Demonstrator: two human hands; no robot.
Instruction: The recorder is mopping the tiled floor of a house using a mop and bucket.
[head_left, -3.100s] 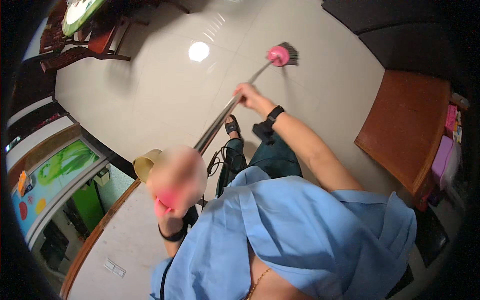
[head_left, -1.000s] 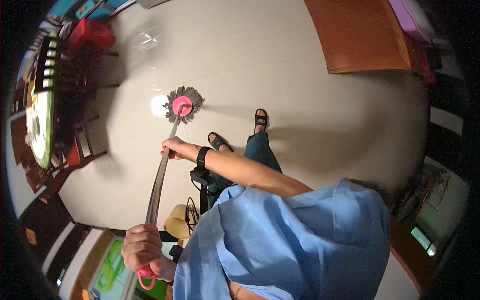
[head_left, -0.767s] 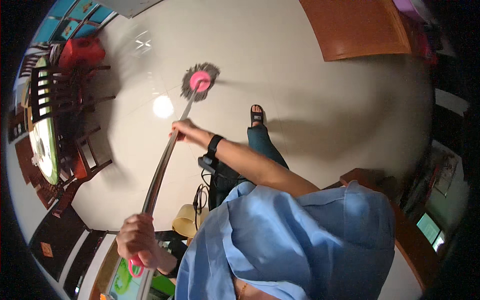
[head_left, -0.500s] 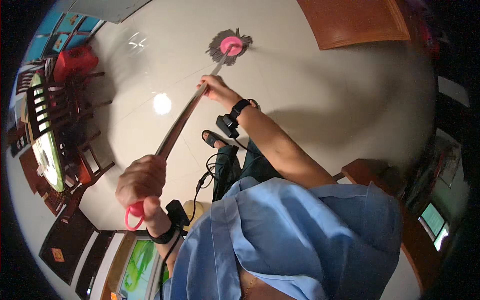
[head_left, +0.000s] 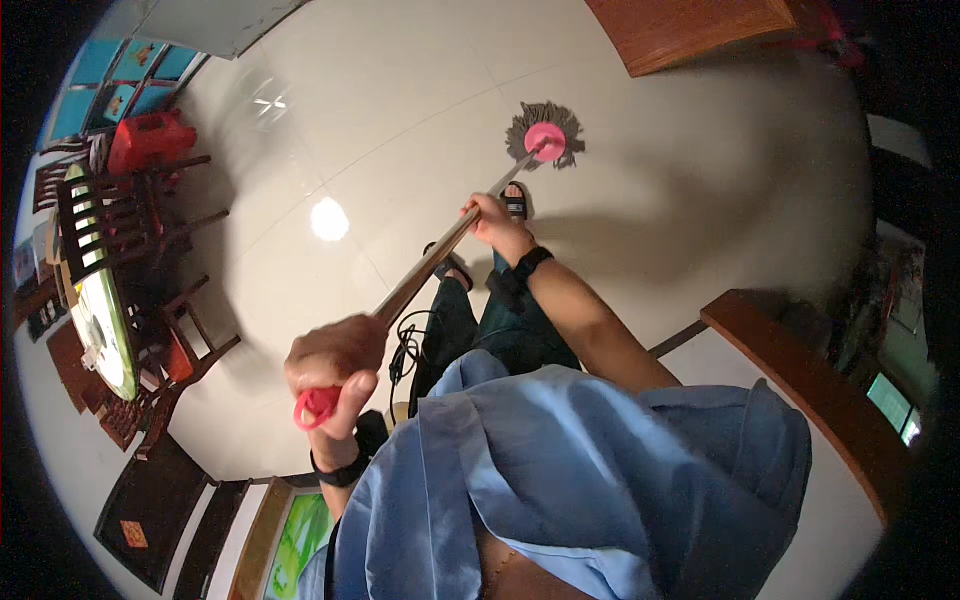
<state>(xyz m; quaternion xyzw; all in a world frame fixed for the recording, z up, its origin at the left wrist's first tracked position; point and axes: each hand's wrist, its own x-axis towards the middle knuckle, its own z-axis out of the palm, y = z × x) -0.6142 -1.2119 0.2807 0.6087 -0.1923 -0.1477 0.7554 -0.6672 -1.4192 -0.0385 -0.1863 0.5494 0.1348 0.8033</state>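
Note:
A mop with a metal pole [head_left: 425, 268], a round pink hub [head_left: 545, 142] and a fringe of grey strands slants across the view from lower left to upper right. Its strands lie spread on the pale tiled floor [head_left: 400, 85]. My left hand [head_left: 335, 362] is wrapped round the top of the pole, beside its pink end cap with a loop [head_left: 315, 405]. Farther down, my right hand [head_left: 492, 222] grips the pole around its middle. The mop head rests just beyond my right sandal [head_left: 514, 200].
Dark wooden chairs [head_left: 105, 225] and a green-rimmed round table top [head_left: 120, 360] stand at the left, near a red plastic stool [head_left: 150, 140]. Brown wooden furniture [head_left: 690, 30] stands at the far right. A wooden-topped ledge [head_left: 790, 380] is close on my right.
The mop head has moved right and nearer to my feet. Both hands have shifted right and slightly nearer, still gripping the pole.

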